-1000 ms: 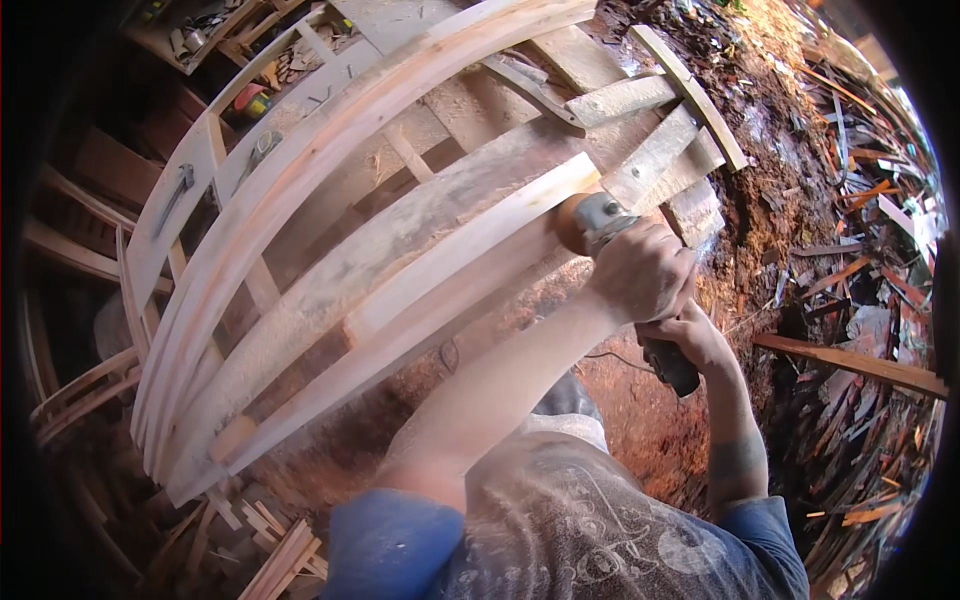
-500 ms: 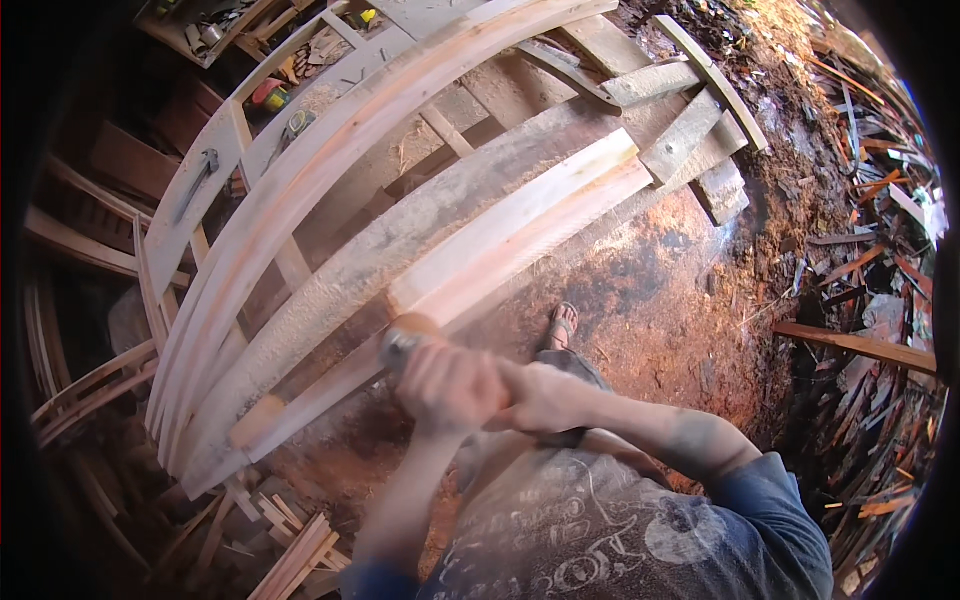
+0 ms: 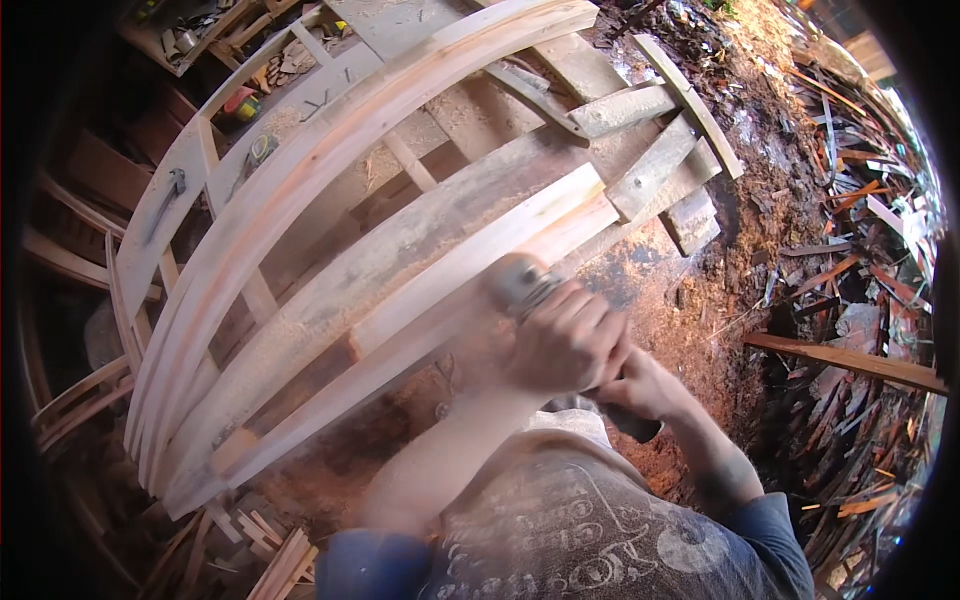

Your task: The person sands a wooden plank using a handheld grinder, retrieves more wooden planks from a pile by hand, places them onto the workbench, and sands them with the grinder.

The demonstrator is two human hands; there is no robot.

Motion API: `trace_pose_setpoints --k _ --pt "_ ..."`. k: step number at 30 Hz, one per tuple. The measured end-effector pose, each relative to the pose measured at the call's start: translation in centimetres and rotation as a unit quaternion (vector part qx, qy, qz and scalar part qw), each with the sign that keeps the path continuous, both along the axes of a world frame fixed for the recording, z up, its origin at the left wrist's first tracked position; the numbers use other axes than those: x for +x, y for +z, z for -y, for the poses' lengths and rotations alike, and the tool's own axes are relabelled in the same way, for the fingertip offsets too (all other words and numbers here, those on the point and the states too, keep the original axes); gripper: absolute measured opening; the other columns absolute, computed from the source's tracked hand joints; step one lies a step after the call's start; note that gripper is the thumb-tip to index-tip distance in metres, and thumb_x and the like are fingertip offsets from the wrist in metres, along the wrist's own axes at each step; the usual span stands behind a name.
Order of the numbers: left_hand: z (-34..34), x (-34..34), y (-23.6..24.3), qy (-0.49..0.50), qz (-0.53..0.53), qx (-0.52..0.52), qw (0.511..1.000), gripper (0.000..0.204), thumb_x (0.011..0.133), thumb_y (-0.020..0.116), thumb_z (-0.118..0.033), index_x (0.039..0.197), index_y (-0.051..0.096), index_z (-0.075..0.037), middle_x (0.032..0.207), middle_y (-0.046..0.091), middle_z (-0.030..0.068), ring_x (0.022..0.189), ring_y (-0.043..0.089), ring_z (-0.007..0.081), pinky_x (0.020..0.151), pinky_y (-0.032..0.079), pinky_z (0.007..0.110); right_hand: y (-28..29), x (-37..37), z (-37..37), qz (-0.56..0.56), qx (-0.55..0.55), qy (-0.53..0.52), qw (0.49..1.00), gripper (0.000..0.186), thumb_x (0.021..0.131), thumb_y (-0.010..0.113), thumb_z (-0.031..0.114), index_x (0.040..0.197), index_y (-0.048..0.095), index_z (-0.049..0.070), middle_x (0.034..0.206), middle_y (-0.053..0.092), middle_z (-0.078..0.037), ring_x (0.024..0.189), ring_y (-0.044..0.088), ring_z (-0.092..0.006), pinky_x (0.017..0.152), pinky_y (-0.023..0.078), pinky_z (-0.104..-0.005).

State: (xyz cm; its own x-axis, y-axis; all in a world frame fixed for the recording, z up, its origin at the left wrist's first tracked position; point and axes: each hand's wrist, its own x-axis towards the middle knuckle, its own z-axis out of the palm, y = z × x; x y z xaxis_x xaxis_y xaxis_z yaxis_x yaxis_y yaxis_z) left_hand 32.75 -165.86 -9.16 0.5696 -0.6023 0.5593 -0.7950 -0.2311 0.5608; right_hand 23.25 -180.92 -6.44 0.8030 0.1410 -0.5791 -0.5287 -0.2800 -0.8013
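My left hand (image 3: 570, 338) is closed around the front of an angle grinder (image 3: 528, 288), whose metal head and tan disc meet the near edge of a pale board (image 3: 470, 262). Further back, my right hand (image 3: 640, 385) is wrapped round the grinder's body, close to my left hand and in front of my dusty shirt. The board lies lengthwise along a curved wooden frame, with a narrower pale strip (image 3: 340, 415) running on toward the lower left. Fine dust blurs the air around the disc, and the exact contact is hard to make out.
Several curved, stacked planks (image 3: 290, 205) arch across the frame beyond the board. Short wooden blocks (image 3: 655, 170) sit at its right end. A tape measure (image 3: 262, 150) and a clamp (image 3: 172, 205) rest farther back. Scrap wood (image 3: 860, 420) litters the right-hand ground; offcuts (image 3: 285, 560) lie lower left.
Both hands have carried the grinder rightward and up along the board, from its left end toward its right end. The whole view has shifted slightly left.
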Motion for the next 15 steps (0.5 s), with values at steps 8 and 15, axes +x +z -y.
trace_pose_setpoints --k 8,15 --pt "12.7 4.5 -0.8 -0.067 0.025 -0.091 0.993 0.014 0.077 0.071 -0.013 0.067 0.063 -0.007 0.068 0.062 0.0087 0.065 0.064 0.0269 0.069 0.054 0.038 -0.5 0.9 9.3 -0.053 0.048 -0.167 0.983 0.034 0.08 0.077 0.011 0.109 0.065 -0.001 0.092 0.067 -0.005 0.083 0.064 -0.0155 0.074 0.052 -0.0311" --pt "12.6 3.7 -1.2 -0.079 0.036 -0.093 0.992 0.013 0.076 0.07 -0.013 0.066 0.062 -0.008 0.069 0.064 0.0089 0.067 0.065 0.027 0.07 0.054 0.038 -1.2 0.1 8.5 -0.069 0.052 -0.195 0.977 0.031 0.081 0.077 0.014 0.105 0.065 0.0 0.089 0.066 -0.006 0.077 0.064 -0.0149 0.07 0.052 -0.0314"
